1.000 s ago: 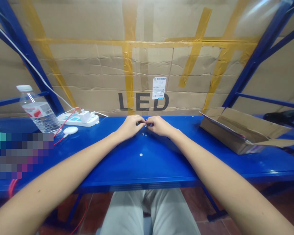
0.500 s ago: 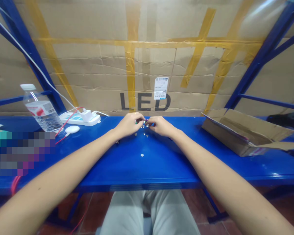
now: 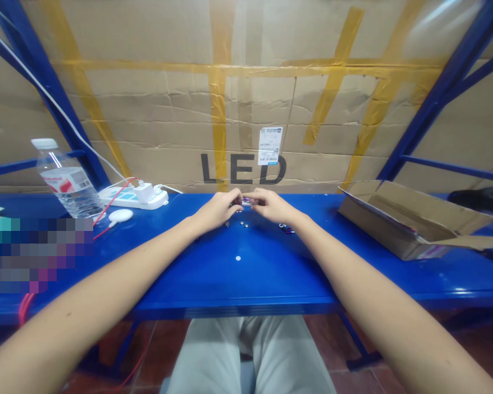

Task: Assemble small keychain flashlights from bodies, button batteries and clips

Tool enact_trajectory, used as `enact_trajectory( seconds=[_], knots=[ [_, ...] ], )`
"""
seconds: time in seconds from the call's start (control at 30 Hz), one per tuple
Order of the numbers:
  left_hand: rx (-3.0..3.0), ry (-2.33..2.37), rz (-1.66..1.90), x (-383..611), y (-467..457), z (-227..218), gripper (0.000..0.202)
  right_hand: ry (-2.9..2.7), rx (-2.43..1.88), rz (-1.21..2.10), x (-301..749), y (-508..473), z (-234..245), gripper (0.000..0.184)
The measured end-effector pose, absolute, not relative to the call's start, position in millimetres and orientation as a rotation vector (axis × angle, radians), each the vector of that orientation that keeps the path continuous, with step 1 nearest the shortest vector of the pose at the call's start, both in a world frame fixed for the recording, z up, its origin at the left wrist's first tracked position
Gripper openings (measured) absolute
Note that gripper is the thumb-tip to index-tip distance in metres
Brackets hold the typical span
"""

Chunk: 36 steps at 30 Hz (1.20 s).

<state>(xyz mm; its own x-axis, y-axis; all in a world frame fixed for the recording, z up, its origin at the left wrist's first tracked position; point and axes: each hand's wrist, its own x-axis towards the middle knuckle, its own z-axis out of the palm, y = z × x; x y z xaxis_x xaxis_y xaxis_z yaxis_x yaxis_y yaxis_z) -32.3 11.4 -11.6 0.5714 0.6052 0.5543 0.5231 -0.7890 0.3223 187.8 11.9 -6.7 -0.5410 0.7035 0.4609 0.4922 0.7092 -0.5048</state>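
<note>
Left hand (image 3: 219, 209) and right hand (image 3: 274, 209) come together over the middle of the blue surface (image 3: 238, 290), fingers bent inward around a tiny purple thing (image 3: 246, 200) that sits between their fingertips. It is so small and so covered that I cannot fairly tell whether one hand pinches it or both do.

Nearest of all, grey trousers (image 3: 213, 350) show below the front edge, above a reddish tiled floor (image 3: 332, 361). On the surface, a white round spot (image 3: 238, 258) lies in line with the hands. Beyond it, just short of the fingers, are a few small metal bits (image 3: 246, 225) (beads, by the look of them). A small dark loop with purple in it (image 3: 288, 229) lies just beside the right wrist.

Out to the right, well apart from the hands, is an open cardboard box (image 3: 372, 225) with one flap folded outward. On the left, a round white gadget (image 3: 120, 216) with a red cord (image 3: 101, 232) lies near a clear water bottle (image 3: 72, 186), which appears tilted. Just behind them is a white power strip (image 3: 154, 201) with a plug (image 3: 145, 191) in it.

Blue posts (image 3: 427, 109) rise at both sides, and behind everything stands a taped cardboard sheet (image 3: 168, 126) printed LED, bearing a white label (image 3: 270, 146).
</note>
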Motion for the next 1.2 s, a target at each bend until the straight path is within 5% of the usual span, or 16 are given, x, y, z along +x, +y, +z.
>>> enact_trajectory(
  seconds=[0.33, 1.2],
  knots=[
    [2.681, 0.939, 0.988, -31, 4, -8, 0.01, -2.029, -0.819, 0.72, 191, 21, -7, 0.013],
    [2.829, 0.806, 1.321, -25, -2, -8, 0.006, -1.519, -0.65, 1.398, 190, 17, -13, 0.026]
  ],
)
